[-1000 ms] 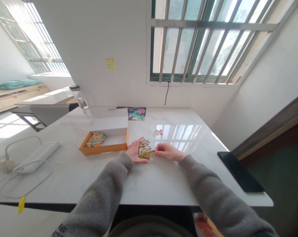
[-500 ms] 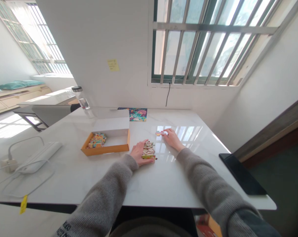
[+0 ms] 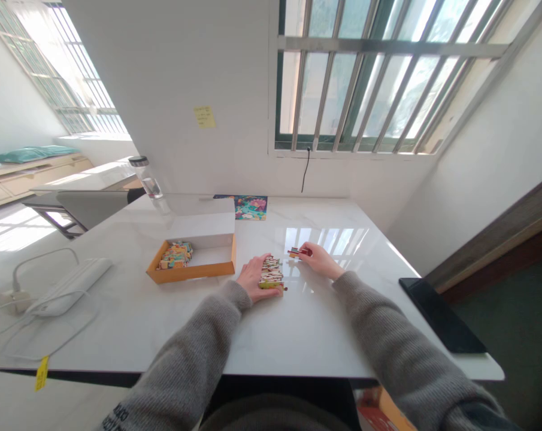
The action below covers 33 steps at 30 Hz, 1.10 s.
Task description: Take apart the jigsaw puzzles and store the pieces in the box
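Observation:
My left hand (image 3: 254,280) is wrapped round a row of jigsaw puzzle pieces (image 3: 271,272) standing on edge on the white table, thumb at the near end and fingers at the far end. To the right and slightly farther off, my right hand (image 3: 318,258) pinches a few puzzle pieces (image 3: 299,252) between thumb and fingers, just over the tabletop. How many it holds I cannot tell. Left of my hands sits an open orange box (image 3: 199,274), with more puzzle pieces (image 3: 176,255) packed in its left part.
A colourful picture sheet (image 3: 253,208) lies at the table's back edge by the wall. A clear bottle (image 3: 148,179) stands at the back left. At left are a white power strip (image 3: 76,286) and cables; a black tablet-like slab (image 3: 439,314) lies along the right edge.
My right hand has lifted and turned the puzzle pieces, moving slightly right and nearer to me. My left hand stays around the row.

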### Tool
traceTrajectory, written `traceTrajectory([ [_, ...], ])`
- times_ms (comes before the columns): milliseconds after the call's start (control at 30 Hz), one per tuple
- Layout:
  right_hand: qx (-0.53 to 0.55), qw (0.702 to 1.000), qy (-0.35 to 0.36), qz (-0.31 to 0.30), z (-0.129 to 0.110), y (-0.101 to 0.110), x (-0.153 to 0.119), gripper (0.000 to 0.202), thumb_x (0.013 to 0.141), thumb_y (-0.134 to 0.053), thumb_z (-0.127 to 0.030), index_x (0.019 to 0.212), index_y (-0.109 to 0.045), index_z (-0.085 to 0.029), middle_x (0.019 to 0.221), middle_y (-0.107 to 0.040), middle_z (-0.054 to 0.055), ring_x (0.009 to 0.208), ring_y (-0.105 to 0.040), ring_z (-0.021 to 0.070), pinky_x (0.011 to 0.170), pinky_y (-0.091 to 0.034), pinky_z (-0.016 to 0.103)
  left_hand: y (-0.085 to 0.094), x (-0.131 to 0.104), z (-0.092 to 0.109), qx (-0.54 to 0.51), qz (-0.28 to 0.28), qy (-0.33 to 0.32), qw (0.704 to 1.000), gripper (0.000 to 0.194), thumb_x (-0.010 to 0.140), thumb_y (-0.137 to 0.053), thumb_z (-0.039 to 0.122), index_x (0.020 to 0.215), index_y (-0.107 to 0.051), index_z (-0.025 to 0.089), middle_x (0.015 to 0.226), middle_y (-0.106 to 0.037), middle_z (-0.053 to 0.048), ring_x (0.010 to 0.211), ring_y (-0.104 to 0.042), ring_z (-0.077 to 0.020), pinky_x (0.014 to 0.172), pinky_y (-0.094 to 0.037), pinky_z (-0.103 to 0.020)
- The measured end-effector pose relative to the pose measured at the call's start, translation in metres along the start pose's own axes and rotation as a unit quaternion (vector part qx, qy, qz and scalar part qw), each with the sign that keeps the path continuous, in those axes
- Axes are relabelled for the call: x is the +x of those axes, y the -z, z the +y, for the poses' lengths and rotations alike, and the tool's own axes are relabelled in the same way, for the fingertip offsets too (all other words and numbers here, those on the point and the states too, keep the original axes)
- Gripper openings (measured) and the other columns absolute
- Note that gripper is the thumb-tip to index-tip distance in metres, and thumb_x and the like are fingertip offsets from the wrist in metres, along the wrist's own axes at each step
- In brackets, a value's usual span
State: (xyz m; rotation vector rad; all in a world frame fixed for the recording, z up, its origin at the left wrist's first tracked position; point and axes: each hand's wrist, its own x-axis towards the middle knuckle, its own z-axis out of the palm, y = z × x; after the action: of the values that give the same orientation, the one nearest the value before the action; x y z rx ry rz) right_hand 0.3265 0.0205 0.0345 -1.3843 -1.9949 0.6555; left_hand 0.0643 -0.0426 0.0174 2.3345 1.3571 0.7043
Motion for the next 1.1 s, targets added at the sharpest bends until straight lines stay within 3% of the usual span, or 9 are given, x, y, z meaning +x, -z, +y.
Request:
traceTrajectory([
  [100,0.043,0.999,-0.014,0.006,-0.018,0.014,-0.015,0.025,0.082,-0.061,-0.038,0.069,-0.057,-0.017,0.068,-0.052,-0.002,0.062,-0.045,0.0121,0.060,-0.036,0.026,0.000,0.000,0.002,-0.002,0.006,0.001,1.000,0.102,0.063,-0.079,0.053,0.145,-0.028,0.023,0.127,-0.052,-0.013,0.119,-0.051,-0.0342,0.102,-0.037,-0.054],
  [200,0.168,0.984,-0.018,-0.053,-0.039,0.020,-0.032,0.029,0.085,-0.058,-0.046,0.076,-0.055,-0.018,0.067,-0.057,-0.001,0.062,-0.049,0.0126,0.058,-0.035,0.025,0.000,0.000,0.002,0.000,0.004,0.007,1.000,0.103,0.063,-0.079,0.054,0.146,-0.028,0.022,0.128,-0.052,-0.014,0.120,-0.050,-0.0348,0.103,-0.038,-0.054],
  [300,0.252,0.961,0.006,-0.117,-0.053,0.012,-0.052,0.028,0.084,-0.060,-0.047,0.085,-0.053,-0.020,0.073,-0.063,0.001,0.065,-0.054,0.0136,0.059,-0.038,0.025,-0.001,0.001,0.001,0.004,0.003,0.009,1.000,0.105,0.063,-0.079,0.055,0.147,-0.026,0.021,0.129,-0.051,-0.014,0.121,-0.050,-0.0348,0.103,-0.038,-0.053],
  [433,0.181,0.973,0.056,-0.131,-0.058,-0.009,-0.071,0.019,0.084,-0.062,-0.038,0.084,-0.058,-0.020,0.074,-0.060,0.000,0.069,-0.052,0.0139,0.065,-0.041,0.027,-0.002,0.000,-0.004,0.003,0.003,-0.002,1.000,0.120,0.053,-0.085,0.053,0.150,-0.022,0.022,0.129,-0.051,-0.014,0.121,-0.050,-0.0356,0.104,-0.038,-0.052],
  [567,0.145,0.977,0.053,-0.144,-0.058,-0.025,-0.076,0.009,0.084,-0.059,-0.028,0.084,-0.058,-0.019,0.069,-0.055,-0.003,0.064,-0.047,0.0123,0.061,-0.039,0.025,-0.001,-0.001,-0.007,-0.001,-0.004,-0.009,1.000,0.131,0.045,-0.089,0.052,0.152,-0.018,0.024,0.128,-0.050,-0.013,0.120,-0.050,-0.0362,0.105,-0.038,-0.052],
  [733,0.146,0.979,0.052,-0.134,-0.059,-0.034,-0.076,0.009,0.083,-0.058,-0.024,0.084,-0.051,-0.020,0.070,-0.054,-0.004,0.061,-0.046,0.0107,0.059,-0.037,0.024,-0.001,-0.002,-0.008,0.004,-0.006,-0.018,1.000,0.127,0.049,-0.086,0.053,0.152,-0.017,0.024,0.129,-0.049,-0.014,0.119,-0.050,-0.0365,0.104,-0.038,-0.054],
  [933,0.115,0.984,0.060,-0.122,-0.059,-0.036,-0.078,0.008,0.085,-0.055,-0.022,0.083,-0.048,-0.021,0.068,-0.052,-0.005,0.062,-0.047,0.0113,0.059,-0.035,0.024,-0.002,-0.002,-0.007,0.012,-0.002,-0.018,1.000,0.121,0.054,-0.084,0.051,0.152,-0.019,0.022,0.129,-0.050,-0.014,0.118,-0.051,-0.0360,0.104,-0.039,-0.053],
  [1100,0.105,0.984,0.054,-0.137,-0.057,-0.018,-0.075,0.007,0.083,-0.057,-0.022,0.080,-0.051,-0.020,0.071,-0.054,-0.003,0.064,-0.047,0.0117,0.060,-0.036,0.025,-0.003,-0.002,-0.007,0.018,-0.001,-0.013,1.000,0.120,0.054,-0.084,0.050,0.151,-0.021,0.020,0.127,-0.051,-0.014,0.117,-0.051,-0.0364,0.102,-0.040,-0.052],
])
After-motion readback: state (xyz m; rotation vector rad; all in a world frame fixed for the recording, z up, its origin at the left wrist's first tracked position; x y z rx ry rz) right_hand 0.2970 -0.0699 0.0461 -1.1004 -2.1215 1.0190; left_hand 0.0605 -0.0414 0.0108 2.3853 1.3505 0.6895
